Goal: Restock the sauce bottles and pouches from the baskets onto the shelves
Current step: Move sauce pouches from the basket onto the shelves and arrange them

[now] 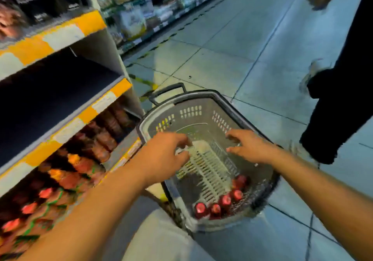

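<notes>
Standing in the aisle here, and a person is leaning over a grey plastic basket (193, 113) that's sitting on the tiled floor (232, 44), just to the right of the shelving unit. Both arms are reaching out over it. The left hand (163, 155) is hovering above the left side of the basket with the fingers loosely curled, and I'm not seeing anything in it, though the shot is blurry enough around the fingertips that I can't swear it isn't brushing the slatted bottom. The right hand (250, 145) is hanging over the far right part with fingers spread apart, gripping nothing.

Down at the near right end of the basket, a cluster of sauce bottles (220, 202) with red caps is bunching together against the wall; the rest of the basket floor is showing bare slats.

On the left, the middle shelf (60, 91) is looking dark, with a yellow and white strip along its edge. The shelf below it is holding rows of stocked bottles (66, 176) with red and orange caps, too smeared to read. Dark pouches (40, 0) are standing on the top shelf.

Far right, another person in dark trousers (339, 109) is walking past.
</notes>
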Demonstrator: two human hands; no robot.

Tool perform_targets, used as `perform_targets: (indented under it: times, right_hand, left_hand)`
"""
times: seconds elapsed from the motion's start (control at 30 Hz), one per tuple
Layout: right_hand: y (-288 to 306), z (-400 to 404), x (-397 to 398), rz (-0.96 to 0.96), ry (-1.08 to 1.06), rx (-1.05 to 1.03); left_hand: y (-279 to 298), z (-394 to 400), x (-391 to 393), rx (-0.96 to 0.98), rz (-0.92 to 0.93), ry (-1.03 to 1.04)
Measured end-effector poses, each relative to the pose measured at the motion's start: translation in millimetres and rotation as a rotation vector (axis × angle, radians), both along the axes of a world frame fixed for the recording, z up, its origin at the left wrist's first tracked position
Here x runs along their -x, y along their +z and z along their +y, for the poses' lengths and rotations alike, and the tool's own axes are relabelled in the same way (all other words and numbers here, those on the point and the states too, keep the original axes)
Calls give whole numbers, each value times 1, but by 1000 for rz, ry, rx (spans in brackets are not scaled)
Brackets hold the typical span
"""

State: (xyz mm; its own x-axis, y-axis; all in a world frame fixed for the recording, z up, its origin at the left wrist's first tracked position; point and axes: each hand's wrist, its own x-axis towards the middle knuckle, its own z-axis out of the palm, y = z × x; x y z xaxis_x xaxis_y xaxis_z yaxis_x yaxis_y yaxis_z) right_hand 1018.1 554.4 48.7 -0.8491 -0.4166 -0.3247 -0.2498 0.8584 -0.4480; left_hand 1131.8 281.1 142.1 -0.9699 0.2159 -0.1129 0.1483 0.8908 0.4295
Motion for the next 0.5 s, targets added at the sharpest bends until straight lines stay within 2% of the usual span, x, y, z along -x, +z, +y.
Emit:
perform_targets:
  times: [0.1, 0.27, 0.37, 0.5]
  right_hand:
    - [-39, 10, 12, -114, 82, -230]
    - [-85, 10, 23, -325, 153, -413]
    - [-105, 8, 25, -454, 192, -491]
    - [-139, 1, 31, -428, 296, -636]
  left_hand:
    - [-39, 47, 29, 53, -173, -117]
    - [-107, 101, 66, 283, -461, -280]
    - [-136, 120, 84, 351, -658, -326]
    - [-180, 124, 75, 359, -780, -323]
